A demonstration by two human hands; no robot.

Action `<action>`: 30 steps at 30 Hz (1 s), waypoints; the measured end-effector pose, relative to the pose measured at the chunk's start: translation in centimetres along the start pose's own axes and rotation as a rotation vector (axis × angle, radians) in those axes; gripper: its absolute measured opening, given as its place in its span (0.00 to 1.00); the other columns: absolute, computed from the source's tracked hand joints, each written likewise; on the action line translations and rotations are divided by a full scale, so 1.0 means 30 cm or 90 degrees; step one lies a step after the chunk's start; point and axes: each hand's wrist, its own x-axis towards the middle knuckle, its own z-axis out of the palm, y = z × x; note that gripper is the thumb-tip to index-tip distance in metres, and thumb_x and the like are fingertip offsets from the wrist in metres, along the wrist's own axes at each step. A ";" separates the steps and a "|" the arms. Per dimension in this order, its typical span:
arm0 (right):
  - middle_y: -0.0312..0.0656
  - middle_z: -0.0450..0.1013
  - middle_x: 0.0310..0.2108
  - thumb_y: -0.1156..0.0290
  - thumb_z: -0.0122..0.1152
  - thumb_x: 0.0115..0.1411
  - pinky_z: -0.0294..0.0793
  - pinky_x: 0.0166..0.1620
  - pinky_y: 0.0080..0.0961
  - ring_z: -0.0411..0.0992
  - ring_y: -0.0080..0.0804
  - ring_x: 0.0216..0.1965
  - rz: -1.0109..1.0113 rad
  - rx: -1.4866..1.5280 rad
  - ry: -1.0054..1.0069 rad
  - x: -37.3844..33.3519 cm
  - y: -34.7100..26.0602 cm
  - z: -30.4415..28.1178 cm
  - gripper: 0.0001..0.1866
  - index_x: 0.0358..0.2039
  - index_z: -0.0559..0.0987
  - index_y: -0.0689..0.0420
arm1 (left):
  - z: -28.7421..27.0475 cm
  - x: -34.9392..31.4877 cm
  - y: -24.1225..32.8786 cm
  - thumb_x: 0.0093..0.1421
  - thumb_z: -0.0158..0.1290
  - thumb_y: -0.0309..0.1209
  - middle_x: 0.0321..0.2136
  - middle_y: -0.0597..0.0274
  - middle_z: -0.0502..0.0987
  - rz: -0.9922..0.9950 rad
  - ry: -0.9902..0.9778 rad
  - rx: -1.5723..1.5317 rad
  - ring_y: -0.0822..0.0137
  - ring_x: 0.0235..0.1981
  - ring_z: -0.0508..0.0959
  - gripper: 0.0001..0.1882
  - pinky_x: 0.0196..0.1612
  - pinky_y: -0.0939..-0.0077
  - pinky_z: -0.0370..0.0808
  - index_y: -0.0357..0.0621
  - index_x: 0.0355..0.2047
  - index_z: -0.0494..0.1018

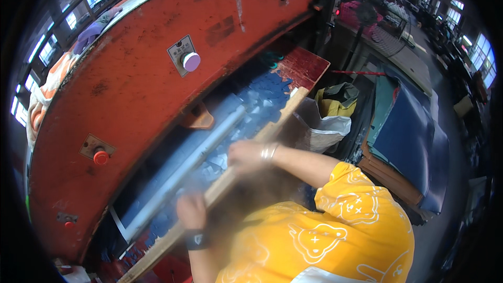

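Note:
My left hand [192, 210], with a dark band on the wrist, is over the near edge of a press bed. My right hand [245, 157], with pale bracelets, is farther along the same wooden edge strip [166, 240]. Motion blurs both hands, so their fingers and anything in them cannot be made out. Beyond them a long pale bar-like strip [196, 153] lies lengthwise over blue sheet material [157, 188]. Torn blue scraps [270, 86] cover the bed around it, thickest toward the far right end.
A large red machine beam [131, 89] rises behind the bed, bearing a red push button [101, 157] and a pale knob [191, 62]. To the right are a white sack [330, 128], a yellow bag [335, 107] and stacked dark blue sheets [406, 131].

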 end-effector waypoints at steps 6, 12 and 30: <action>0.50 0.73 0.43 0.52 0.67 0.48 0.70 0.47 0.33 0.70 0.43 0.41 0.037 -0.007 0.365 0.018 0.063 -0.164 0.28 0.48 0.75 0.52 | -0.126 -0.073 0.117 0.57 0.54 0.40 0.17 0.53 0.76 0.021 -0.391 -0.051 0.56 0.21 0.77 0.18 0.28 0.63 0.72 0.37 0.19 0.76; 0.59 0.54 0.61 0.44 0.64 0.42 0.49 0.60 0.50 0.54 0.60 0.58 0.133 -0.167 0.240 0.072 -0.079 -0.063 0.48 0.62 0.61 0.52 | -0.045 0.027 0.292 0.63 0.51 0.31 0.48 0.53 0.71 -0.077 -0.099 -0.738 0.68 0.45 0.73 0.25 0.46 0.74 0.71 0.34 0.58 0.61; 0.48 0.60 0.60 0.67 0.69 0.43 0.62 0.59 0.27 0.62 0.34 0.58 0.116 0.614 0.241 0.071 -0.073 -0.150 0.43 0.61 0.64 0.61 | 0.081 0.135 0.373 0.55 0.54 0.52 0.53 0.47 0.69 0.080 -0.114 -0.264 0.54 0.59 0.65 0.38 0.65 0.46 0.41 0.39 0.58 0.61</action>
